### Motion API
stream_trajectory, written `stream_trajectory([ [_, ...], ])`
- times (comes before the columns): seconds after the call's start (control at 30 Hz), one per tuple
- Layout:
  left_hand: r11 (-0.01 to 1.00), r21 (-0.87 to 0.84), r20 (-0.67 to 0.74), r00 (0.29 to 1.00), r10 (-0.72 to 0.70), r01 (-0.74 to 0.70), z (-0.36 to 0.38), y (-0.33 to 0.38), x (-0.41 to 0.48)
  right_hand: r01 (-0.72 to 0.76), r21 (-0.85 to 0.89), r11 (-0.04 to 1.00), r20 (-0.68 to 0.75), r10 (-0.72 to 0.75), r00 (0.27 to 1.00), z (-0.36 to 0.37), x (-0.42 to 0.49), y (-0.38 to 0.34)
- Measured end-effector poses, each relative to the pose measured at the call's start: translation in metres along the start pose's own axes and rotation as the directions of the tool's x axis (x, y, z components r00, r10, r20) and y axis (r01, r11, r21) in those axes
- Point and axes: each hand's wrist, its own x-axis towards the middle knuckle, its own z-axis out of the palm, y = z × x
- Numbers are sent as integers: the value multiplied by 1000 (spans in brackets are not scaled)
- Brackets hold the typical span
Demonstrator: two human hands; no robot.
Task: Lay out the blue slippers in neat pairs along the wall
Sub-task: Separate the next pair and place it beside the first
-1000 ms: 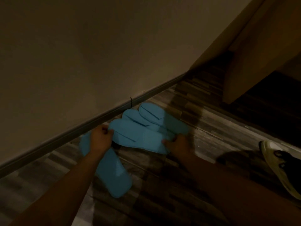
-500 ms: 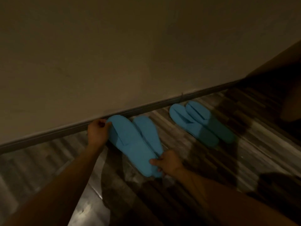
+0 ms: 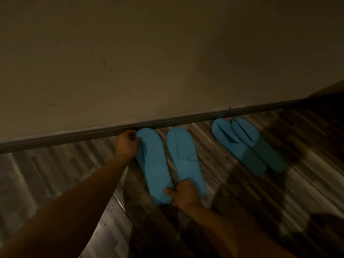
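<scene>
Two pairs of flat blue slippers lie on the floor with their toes at the skirting board. In the near pair, the left slipper [image 3: 154, 164] and the right slipper [image 3: 184, 157] lie side by side with a small gap. My left hand [image 3: 128, 144] pinches the toe of the left slipper at the wall. My right hand [image 3: 183, 195] holds the heel ends, thumb on the left slipper's heel. The second pair [image 3: 247, 144] lies further right, its two slippers touching, untouched by either hand.
The beige wall meets a dark skirting board [image 3: 74, 135] that runs across the view. The floor is striped wood-look planks [image 3: 232, 192]. A dark shadowed corner [image 3: 327, 108] closes off the far right.
The near pair's two slippers, overlapping before, now lie apart side by side. My view has swung left, so the second pair sits further right. Both hands stay on the near pair.
</scene>
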Motion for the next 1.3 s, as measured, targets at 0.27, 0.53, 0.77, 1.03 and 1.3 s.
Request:
stream_trajectory([
  [0.27, 980, 177, 18, 996, 86, -88, 12, 3, -2, 33, -172, 985, 6, -32, 999, -10, 1, -1],
  [0.53, 976, 120, -137, 971, 195, -180, 27, 34, -18, 68, -281, 957, -97, -99, 990, -96, 23, -19],
  [0.77, 975, -56, -16, 977, 214, -214, 86, 119, -25, 27, -386, 922, -313, -158, 937, -248, 39, -5],
  [1.03, 988, -34, 312, 938, 151, -147, 161, 204, -36, 55, -351, 935, -361, -189, 913, -335, 43, 74],
  [1.3, 804, 393, 473, 848, 239, -446, 244, 201, -70, 78, -510, 856, -266, -244, 933, -361, 78, 122],
])
